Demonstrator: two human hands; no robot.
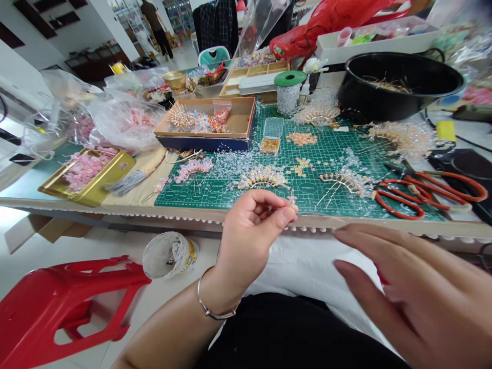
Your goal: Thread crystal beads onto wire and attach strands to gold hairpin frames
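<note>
My left hand (pixel 251 230) is raised at the table's front edge, its thumb and fingers pinched on a tiny pink bead piece on wire (pixel 293 200). My right hand (pixel 415 287) hovers lower right above my lap, blurred, with fingers stretched out and nothing visible in them. Just beyond the hands lies a green cutting mat (pixel 307 189) holding beaded fan-shaped hair ornaments (pixel 262 178) (pixel 342 180) and scattered clear beads. A silver bangle (pixel 213 310) circles my left wrist.
Red-handled scissors and pliers (pixel 418 192) lie at the mat's right. A cardboard box lid (pixel 238 123) with beads, a gold tray (pixel 90 177) of pink flowers, plastic bags, a black pot (pixel 400 82) and a wire spool (pixel 289 92) crowd the table. A red stool (pixel 57 307) and white tub (pixel 169 253) stand on the floor.
</note>
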